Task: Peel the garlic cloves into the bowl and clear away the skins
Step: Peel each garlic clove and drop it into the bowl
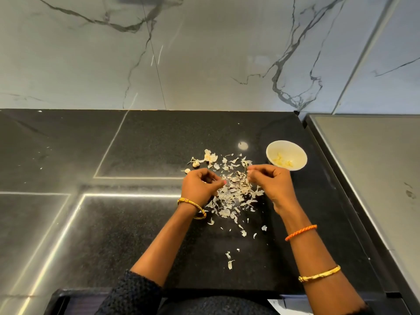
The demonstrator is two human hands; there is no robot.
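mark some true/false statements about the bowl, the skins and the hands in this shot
1. The bowl holds peeled garlic. True.
2. The bowl stands to the left of the skins. False: it stands to their right, near the counter's right edge.
3. The skins are already cleared away. False: they lie scattered on the counter between and around the hands.
4. Both hands have their fingers curled over the skins. True: the left hand and the right hand are both curled; what each pinches is too small to tell.
5. The right forearm wears an orange band. True.
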